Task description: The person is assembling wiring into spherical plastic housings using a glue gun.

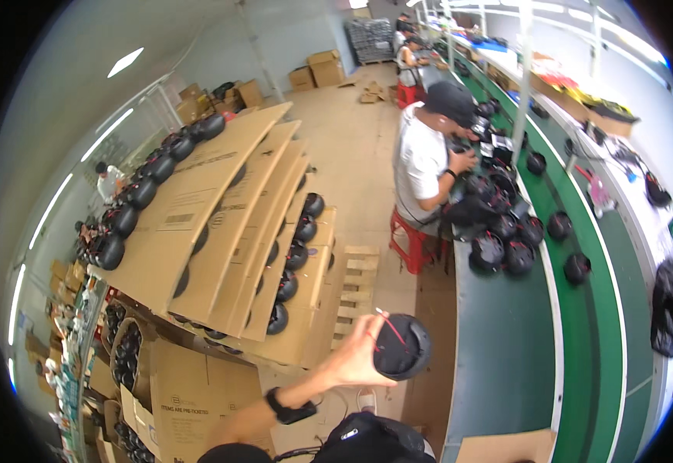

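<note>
My left hand (352,353) reaches out over the floor gap beside the bench, a dark watch on its wrist. Its fingers and thumb are closed around the edge of a black round shell (403,351). A thin red wire runs across the shell's face, with a pale end sticking up near my fingers. The shell is held up in the air, left of the green workbench top (498,347). My right hand is out of sight.
Cardboard sheets (197,201) stacked with similar black shells stand on the left. A co-worker (421,162) sits on a red stool (410,245) by a cluster of black shells (498,239). A green conveyor belt (587,347) runs past the bench. A wooden pallet (358,278) lies between.
</note>
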Available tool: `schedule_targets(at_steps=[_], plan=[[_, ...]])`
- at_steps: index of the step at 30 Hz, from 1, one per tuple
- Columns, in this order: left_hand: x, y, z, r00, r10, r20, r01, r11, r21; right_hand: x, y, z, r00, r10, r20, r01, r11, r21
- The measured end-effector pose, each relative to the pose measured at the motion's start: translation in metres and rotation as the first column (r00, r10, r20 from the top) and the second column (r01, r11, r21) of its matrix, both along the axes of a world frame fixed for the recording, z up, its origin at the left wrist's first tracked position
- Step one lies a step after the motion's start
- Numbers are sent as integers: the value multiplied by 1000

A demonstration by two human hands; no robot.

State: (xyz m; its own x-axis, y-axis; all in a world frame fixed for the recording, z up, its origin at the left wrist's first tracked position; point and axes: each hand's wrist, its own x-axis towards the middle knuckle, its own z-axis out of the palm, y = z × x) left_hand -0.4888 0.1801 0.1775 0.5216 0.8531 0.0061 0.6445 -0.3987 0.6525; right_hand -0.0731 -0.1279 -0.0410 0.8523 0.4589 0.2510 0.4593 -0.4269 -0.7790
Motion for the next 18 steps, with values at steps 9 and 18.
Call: schedule_targets(at_steps=[9, 18], plan=[[-263, 165, 241, 910, 415, -2, -411, 901, 142, -84, 104, 91, 941, 49, 335, -76, 995, 67], [-482, 364, 194, 352, 933, 73, -936, 349, 51, -155, 259, 149, 881, 473, 28, -466, 855, 227]])
